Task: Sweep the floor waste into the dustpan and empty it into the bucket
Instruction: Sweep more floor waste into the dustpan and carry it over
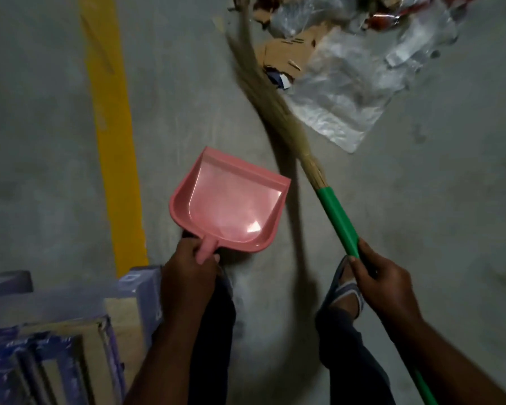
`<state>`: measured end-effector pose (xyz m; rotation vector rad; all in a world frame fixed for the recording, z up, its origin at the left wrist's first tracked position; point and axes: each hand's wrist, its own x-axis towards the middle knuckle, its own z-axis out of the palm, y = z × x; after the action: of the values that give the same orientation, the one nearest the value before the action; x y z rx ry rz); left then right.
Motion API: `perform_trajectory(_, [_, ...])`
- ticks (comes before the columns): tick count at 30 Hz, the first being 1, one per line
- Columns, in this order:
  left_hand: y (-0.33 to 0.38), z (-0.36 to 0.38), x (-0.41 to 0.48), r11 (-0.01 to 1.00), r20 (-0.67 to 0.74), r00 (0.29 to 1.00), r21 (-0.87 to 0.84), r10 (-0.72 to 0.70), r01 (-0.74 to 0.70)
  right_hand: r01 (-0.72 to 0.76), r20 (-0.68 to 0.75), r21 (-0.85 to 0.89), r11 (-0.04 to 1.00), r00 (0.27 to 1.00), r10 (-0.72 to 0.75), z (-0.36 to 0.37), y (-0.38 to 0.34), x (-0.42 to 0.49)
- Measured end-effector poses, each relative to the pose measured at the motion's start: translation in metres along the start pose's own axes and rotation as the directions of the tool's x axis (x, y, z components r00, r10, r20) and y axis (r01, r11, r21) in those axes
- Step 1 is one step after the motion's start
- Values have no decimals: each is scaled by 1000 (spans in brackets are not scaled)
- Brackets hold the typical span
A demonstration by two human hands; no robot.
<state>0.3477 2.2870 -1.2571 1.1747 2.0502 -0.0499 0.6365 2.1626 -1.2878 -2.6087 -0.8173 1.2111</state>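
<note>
starting at the bottom of the frame, both forearms come in from the lower edge over dark trouser legs (211,331), and a foot in a grey sandal (345,290) peeks out just beside the right hand. lower left there's a stack of purple and tan boxes (56,331), pretty blurry.

the left hand (187,264) has its fingers wrapped round the short handle of the pink dustpan (231,200). the pan sits a bit left of centre with its open mouth facing up-frame and right. can't tell if its lip touches the floor (421,200).

the right hand (383,285) is closed round the green handle of the broom (338,220), right of centre, and the handle's tail runs under the forearm to the bottom edge. from that hand the broom slants up and left, green sleeve giving way to tan straw bristles (263,92), smeared with motion blur.

the bristles meet the left edge of the waste pile (339,95) in the upper right: a clear plastic sheet, torn cardboard bits (289,51), something red and shiny (383,19) at the top edge. the pile is well apart from the dustpan, with the broom between them.

a yellow painted line (111,135) runs down the grey floor on the left and ends near the boxes.
</note>
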Motion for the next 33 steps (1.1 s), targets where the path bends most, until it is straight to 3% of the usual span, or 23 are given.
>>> perform_trajectory(4, [11,9,4,999,-28,999,-11,40,-41,186,-63,28,982,981,-184,-14,14,-6])
perform_trajectory(8, [21,17,7,998,-1,998,-34,58,-58,409,-110,-91,908,902,-417,-43,-3,21])
perform_trajectory(11, [30,18,10,996,-5,996,-27,89,-89,470,-171,-248,847,839,-516,-72,-20,67])
perform_trajectory(17, [44,21,19,990,-44,990,-49,133,-135,280,-223,-448,849,885,-409,-128,-30,151])
perform_trajectory(21, [47,23,23,987,-27,988,-35,154,-155,261,-104,-541,799,923,-372,-138,0,143])
perform_trajectory(25, [45,23,29,985,-35,984,3,175,-175,300,-49,-510,806,926,-375,-135,39,110])
perform_trajectory(33, [16,22,45,984,-13,993,140,114,-111,306,-205,-434,847,882,-424,-144,49,111])
